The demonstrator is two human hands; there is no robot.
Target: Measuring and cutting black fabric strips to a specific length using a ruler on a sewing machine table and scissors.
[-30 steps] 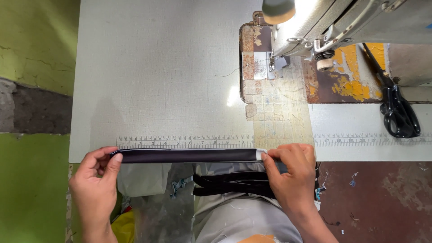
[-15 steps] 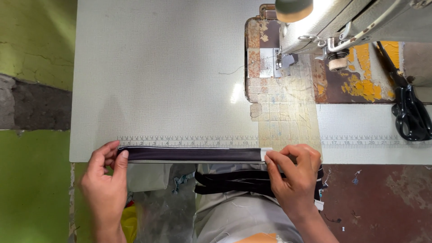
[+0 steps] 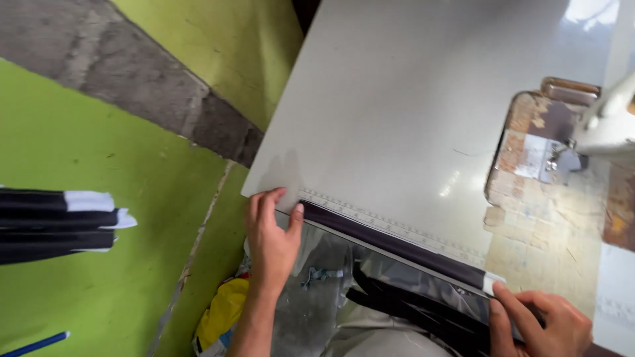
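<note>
1. Left hand [image 3: 270, 239]: fingers curled close, thumb tip pressed against the near end of the long dark fabric strip [image 3: 397, 248]; fingertips resting on the corner of the white sewing table [image 3: 410, 99].
2. Right hand [image 3: 539, 324]: index finger and thumb pinched nearly closed on the far, white-tipped end of the strip, at the table's front edge.
3. Long dark fabric strip: stretched taut between both hands, lying along the table's front edge just beside the printed ruler scale [image 3: 390, 223].
4. Bundle of further dark straps [image 3: 410, 305]: hanging below the table edge, over the lap.
5. Sewing machine [image 3: 605, 116]: at the right, above a worn taped patch of table, well apart from both hands.
6. Stack of black-and-white fabric pieces [image 3: 56, 225]: far left, over the green floor [image 3: 99, 297].
</note>
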